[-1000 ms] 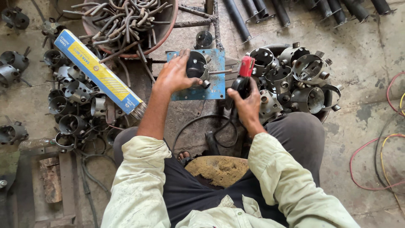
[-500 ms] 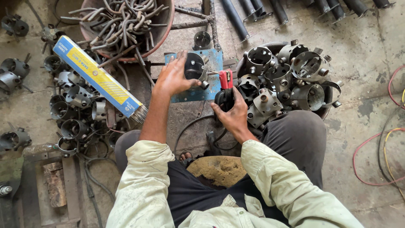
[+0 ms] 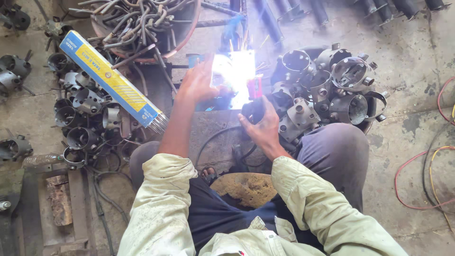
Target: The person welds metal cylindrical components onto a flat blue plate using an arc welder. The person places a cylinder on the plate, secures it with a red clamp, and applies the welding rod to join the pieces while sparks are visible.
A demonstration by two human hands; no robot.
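Observation:
My right hand (image 3: 263, 125) grips a welding electrode holder (image 3: 255, 95) with a red and black handle, its tip at a bright white arc (image 3: 234, 76). My left hand (image 3: 199, 83) rests on the blue plate (image 3: 194, 59), beside the glare, fingers spread over the part lying there. That part is washed out by the light. A black cable (image 3: 215, 137) runs from the holder toward my knees.
A blue and yellow box of welding rods (image 3: 111, 78) lies at left over a heap of round metal housings (image 3: 87, 118). More housings (image 3: 332, 90) pile at right. A basin of bent rods (image 3: 142, 23) sits at the top. Red and yellow cables (image 3: 426, 175) trail at right.
The electrode holder moved left onto the part and an arc has lit, flooding the blue plate with white glare. My left hand stays on the plate.

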